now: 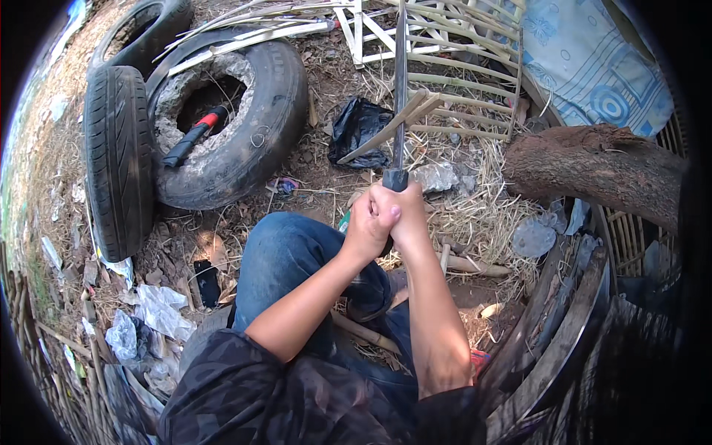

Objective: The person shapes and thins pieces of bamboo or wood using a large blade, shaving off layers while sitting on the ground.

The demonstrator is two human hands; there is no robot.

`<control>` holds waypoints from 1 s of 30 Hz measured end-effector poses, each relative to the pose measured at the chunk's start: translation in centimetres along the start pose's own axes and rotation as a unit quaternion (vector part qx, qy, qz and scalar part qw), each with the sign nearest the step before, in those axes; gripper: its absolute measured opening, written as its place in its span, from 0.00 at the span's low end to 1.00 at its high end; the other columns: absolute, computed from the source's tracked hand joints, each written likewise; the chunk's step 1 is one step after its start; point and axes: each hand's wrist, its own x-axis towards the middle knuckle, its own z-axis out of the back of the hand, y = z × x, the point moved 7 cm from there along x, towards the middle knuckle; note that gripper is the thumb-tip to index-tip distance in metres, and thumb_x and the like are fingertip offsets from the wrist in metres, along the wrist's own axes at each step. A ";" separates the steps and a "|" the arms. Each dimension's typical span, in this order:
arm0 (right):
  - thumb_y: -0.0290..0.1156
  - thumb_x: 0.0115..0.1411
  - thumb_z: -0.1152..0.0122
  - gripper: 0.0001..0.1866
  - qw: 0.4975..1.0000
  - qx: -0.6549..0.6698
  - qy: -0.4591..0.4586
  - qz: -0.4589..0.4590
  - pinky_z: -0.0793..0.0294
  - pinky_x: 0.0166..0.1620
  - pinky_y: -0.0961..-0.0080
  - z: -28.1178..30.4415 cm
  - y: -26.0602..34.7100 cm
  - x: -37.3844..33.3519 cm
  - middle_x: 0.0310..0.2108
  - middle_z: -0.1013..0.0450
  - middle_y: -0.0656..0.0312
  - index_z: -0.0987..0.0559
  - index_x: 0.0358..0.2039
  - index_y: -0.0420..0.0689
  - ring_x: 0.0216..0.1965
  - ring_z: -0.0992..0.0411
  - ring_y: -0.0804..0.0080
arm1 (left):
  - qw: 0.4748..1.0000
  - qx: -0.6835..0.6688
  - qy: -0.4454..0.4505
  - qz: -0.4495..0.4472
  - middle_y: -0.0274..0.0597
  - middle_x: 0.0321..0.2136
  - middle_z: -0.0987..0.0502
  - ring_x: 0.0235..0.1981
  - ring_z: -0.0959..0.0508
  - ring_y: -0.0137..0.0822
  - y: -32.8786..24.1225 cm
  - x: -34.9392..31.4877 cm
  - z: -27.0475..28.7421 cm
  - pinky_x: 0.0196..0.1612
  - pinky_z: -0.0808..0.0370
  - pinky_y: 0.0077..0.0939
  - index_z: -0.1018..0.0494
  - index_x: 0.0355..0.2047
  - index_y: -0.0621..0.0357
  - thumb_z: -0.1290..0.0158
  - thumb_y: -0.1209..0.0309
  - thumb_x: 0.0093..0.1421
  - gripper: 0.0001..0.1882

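My two hands are clasped together in front of my bent knee. My left hand (366,228) wraps over my right hand (407,211), and both are closed round the black handle of a machete (400,70). Its long dark blade points straight away from me, past the top of the picture. Just beyond the handle a pale split bamboo strip (371,145) lies across the blade at a slant, its upper end forked. Whether the blade is wedged in the strip or only touches it, I cannot tell.
Worn tyres lie at left, one tyre (278,111) holding a concrete ring and a red-and-black handled tool (194,137). A black plastic bag (356,130) and a bamboo lattice (463,85) are ahead. At right, a thick log (593,167) lies near a blue patterned sheet (593,67).
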 end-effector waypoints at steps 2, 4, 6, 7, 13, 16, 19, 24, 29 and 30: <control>0.32 0.43 0.42 0.12 0.998 0.004 0.037 0.054 0.37 0.20 0.75 -1.9 1.1 0.9 0.11 0.33 0.66 0.29 0.12 0.38 0.14 0.36 0.78 | 0.997 -0.001 -0.057 -0.050 0.34 0.28 0.32 0.33 0.33 0.25 0.2 1.1 1.4 0.40 0.34 0.21 0.33 0.34 0.63 0.45 0.45 0.50 0.30; 0.31 0.43 0.42 0.12 0.997 0.002 0.058 0.045 0.37 0.20 0.74 -3.6 2.2 1.9 0.11 0.34 0.66 0.31 0.11 0.38 0.13 0.37 0.78 | 0.998 0.012 -0.061 -0.033 0.34 0.28 0.33 0.32 0.34 0.25 0.1 2.3 3.1 0.39 0.35 0.22 0.34 0.32 0.62 0.46 0.45 0.50 0.29; 0.31 0.43 0.42 0.12 0.998 0.017 0.054 0.032 0.37 0.19 0.74 -4.7 2.1 1.6 0.11 0.35 0.67 0.31 0.11 0.39 0.14 0.38 0.79 | 0.997 0.010 -0.069 -0.039 0.34 0.28 0.33 0.32 0.34 0.25 0.5 2.2 4.4 0.39 0.35 0.22 0.34 0.31 0.62 0.46 0.44 0.51 0.29; 0.31 0.44 0.42 0.12 0.998 0.009 0.052 0.038 0.37 0.19 0.74 -4.9 2.3 1.5 0.11 0.35 0.67 0.31 0.11 0.39 0.14 0.38 0.80 | 0.996 0.009 -0.074 -0.048 0.34 0.28 0.33 0.32 0.35 0.25 0.3 2.2 4.5 0.39 0.35 0.22 0.34 0.31 0.62 0.47 0.45 0.51 0.29; 0.29 0.46 0.42 0.09 0.997 -0.016 0.069 0.023 0.40 0.19 0.78 -5.5 2.8 1.2 0.14 0.33 0.70 0.28 0.14 0.40 0.16 0.37 0.83 | 0.995 -0.013 -0.085 -0.054 0.33 0.27 0.33 0.31 0.34 0.25 -0.4 2.2 4.8 0.37 0.35 0.22 0.33 0.29 0.61 0.47 0.45 0.52 0.27; 0.31 0.44 0.41 0.13 0.998 0.021 0.053 0.029 0.41 0.18 0.75 -4.3 3.2 0.5 0.11 0.38 0.70 0.33 0.11 0.40 0.14 0.42 0.82 | 0.997 -0.011 -0.061 -0.041 0.33 0.27 0.32 0.31 0.34 0.25 -0.4 2.1 3.7 0.37 0.34 0.23 0.33 0.30 0.62 0.47 0.46 0.52 0.27; 0.31 0.45 0.42 0.14 0.997 0.032 0.039 0.064 0.41 0.18 0.76 -1.3 4.2 -1.2 0.11 0.38 0.70 0.33 0.11 0.40 0.15 0.41 0.82 | 0.999 -0.037 -0.029 -0.005 0.37 0.29 0.30 0.33 0.31 0.27 -1.4 0.7 0.1 0.40 0.32 0.24 0.32 0.33 0.65 0.47 0.46 0.52 0.28; 0.29 0.46 0.45 0.11 0.995 0.002 0.046 0.088 0.38 0.20 0.77 2.4 8.9 -5.9 0.12 0.34 0.68 0.31 0.12 0.40 0.16 0.37 0.82 | 0.999 0.017 0.035 -0.024 0.43 0.39 0.32 0.41 0.32 0.30 -7.3 -2.1 -4.9 0.47 0.34 0.25 0.37 0.46 0.68 0.47 0.45 0.47 0.39; 0.34 0.42 0.40 0.14 0.999 -0.030 -0.002 -0.023 0.36 0.20 0.73 -0.9 -4.2 -0.6 0.11 0.34 0.63 0.30 0.12 0.36 0.15 0.35 0.77 | 0.999 -0.009 -0.009 0.039 0.35 0.29 0.32 0.33 0.33 0.26 3.3 -1.9 1.3 0.42 0.34 0.21 0.31 0.39 0.65 0.46 0.43 0.50 0.33; 0.34 0.42 0.40 0.15 1.000 0.003 -0.025 -0.015 0.35 0.20 0.72 -2.1 -3.7 -0.1 0.11 0.35 0.63 0.31 0.12 0.36 0.15 0.36 0.76 | 0.999 0.029 -0.028 0.004 0.36 0.28 0.31 0.33 0.32 0.26 2.5 -1.4 2.3 0.42 0.34 0.22 0.31 0.36 0.65 0.49 0.43 0.52 0.32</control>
